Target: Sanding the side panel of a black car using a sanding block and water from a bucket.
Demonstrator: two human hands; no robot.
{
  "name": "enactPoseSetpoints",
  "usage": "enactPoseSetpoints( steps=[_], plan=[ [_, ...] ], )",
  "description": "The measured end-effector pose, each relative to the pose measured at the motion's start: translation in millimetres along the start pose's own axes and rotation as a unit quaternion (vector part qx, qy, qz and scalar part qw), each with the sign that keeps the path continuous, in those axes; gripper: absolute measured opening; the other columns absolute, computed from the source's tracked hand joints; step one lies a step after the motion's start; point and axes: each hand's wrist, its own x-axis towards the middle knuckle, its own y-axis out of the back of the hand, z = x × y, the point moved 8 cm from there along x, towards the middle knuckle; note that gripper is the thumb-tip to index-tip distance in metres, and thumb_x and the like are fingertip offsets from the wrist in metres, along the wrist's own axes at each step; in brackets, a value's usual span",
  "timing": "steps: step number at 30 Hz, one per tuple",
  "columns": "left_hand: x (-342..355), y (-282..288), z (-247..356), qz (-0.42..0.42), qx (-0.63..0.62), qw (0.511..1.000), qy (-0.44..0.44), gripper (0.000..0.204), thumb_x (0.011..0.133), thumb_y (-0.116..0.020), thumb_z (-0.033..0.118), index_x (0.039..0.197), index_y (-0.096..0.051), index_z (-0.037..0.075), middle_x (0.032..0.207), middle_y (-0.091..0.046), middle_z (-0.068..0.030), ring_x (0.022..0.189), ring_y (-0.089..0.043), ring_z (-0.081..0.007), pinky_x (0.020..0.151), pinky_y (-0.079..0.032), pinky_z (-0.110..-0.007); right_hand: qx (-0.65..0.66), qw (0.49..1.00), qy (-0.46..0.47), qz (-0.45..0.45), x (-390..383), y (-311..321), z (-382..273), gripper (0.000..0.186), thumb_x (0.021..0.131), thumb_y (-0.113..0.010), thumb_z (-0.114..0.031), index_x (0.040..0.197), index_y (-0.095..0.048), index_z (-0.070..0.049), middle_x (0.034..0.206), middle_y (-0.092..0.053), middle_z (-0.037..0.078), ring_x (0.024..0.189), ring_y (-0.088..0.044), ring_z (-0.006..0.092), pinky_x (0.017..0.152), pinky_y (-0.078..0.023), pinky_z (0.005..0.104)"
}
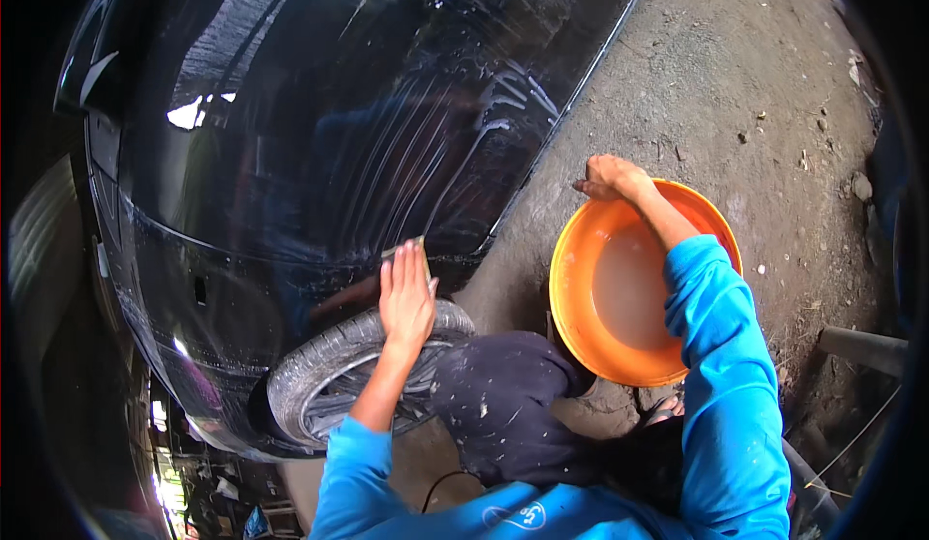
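Note:
My left hand [407, 300] lies with its fingers together against the black car's body [290, 182], just above the wheel. Under the fingers is a thin, pale yellowish piece [422, 246] that looks like sandpaper; only its edges show. Milky wet streaks run over the glossy panel beyond it. My right hand [616, 178] is closed at the far rim of an orange basin [571, 288]. Cloudy greyish water [629, 293] fills the basin's bottom. The right fingertips are partly hidden.
The car's wheel [305, 385] sits below my left hand, close to my dark-trousered knee [503, 385]. Bare earth with small stones [697, 85] stretches to the right. A grey pipe [864, 349] lies at the right edge; assorted clutter is at lower left.

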Motion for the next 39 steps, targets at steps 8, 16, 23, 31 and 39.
enactPoseSetpoints(
  steps=[8, 16, 23, 31, 39],
  plan=[
    [149, 47, 62, 0.14, -0.028, 0.988, -0.062, 0.07, 0.097, -0.052, 0.033, 0.153, -0.029, -0.002, 0.159, -0.031, -0.0148, 0.15, -0.023, -0.0264, 0.122, -0.015, -0.043, 0.027, 1.0, 0.001, -0.002, -4, 6, -13, 0.052, 0.092, -0.062, -0.049, 0.106, -0.07, 0.001, 0.108, -0.068, 0.026, 0.109, -0.065, 0.0403, 0.09, -0.051, 0.0485],
    [29, -3, 13, 0.052, -0.062, 0.997, -0.016, 0.072, 0.096, -0.052, 0.035, 0.153, -0.028, -0.002, 0.16, -0.031, -0.0156, 0.15, -0.025, -0.0271, 0.121, -0.015, -0.046, -0.001, 1.0, -0.02, 0.011, -7, 9, -12, 0.051, 0.09, -0.063, -0.046, 0.104, -0.07, 0.003, 0.108, -0.068, 0.027, 0.107, -0.066, 0.0389, 0.091, -0.052, 0.0478],
    [138, 39, 60, 0.124, -0.042, 0.988, -0.082, 0.066, 0.098, -0.047, 0.033, 0.153, -0.031, -0.001, 0.16, -0.031, -0.0132, 0.15, -0.024, -0.0244, 0.123, -0.015, -0.041, 0.021, 0.999, -0.027, 0.005, -4, -1, -13, 0.05, 0.091, -0.063, -0.047, 0.105, -0.071, 0.0, 0.109, -0.069, 0.024, 0.109, -0.065, 0.039, 0.09, -0.052, 0.0485],
    [45, 1, 26, 0.066, 0.019, 0.997, -0.044, 0.068, 0.1, -0.041, 0.037, 0.154, -0.026, -0.002, 0.163, -0.023, -0.0139, 0.153, -0.016, -0.0228, 0.123, -0.009, -0.043, -0.013, 1.0, -0.003, 0.011, -5, 2, -4, 0.052, 0.091, -0.062, -0.047, 0.102, -0.071, 0.002, 0.107, -0.068, 0.027, 0.107, -0.065, 0.0405, 0.091, -0.052, 0.0494],
    [208, 100, 120, 0.069, -0.434, 0.888, -0.133, 0.052, 0.099, -0.049, 0.022, 0.147, -0.039, 0.003, 0.151, -0.036, -0.0286, 0.143, -0.033, -0.0414, 0.118, -0.027, -0.054, -0.018, 0.976, 0.036, 0.216, -21, 24, -16, 0.025, 0.09, -0.065, -0.026, 0.091, -0.066, -0.002, 0.09, -0.07, 0.021, 0.089, -0.069, 0.0388, 0.077, -0.054, 0.0495]
  ],
)
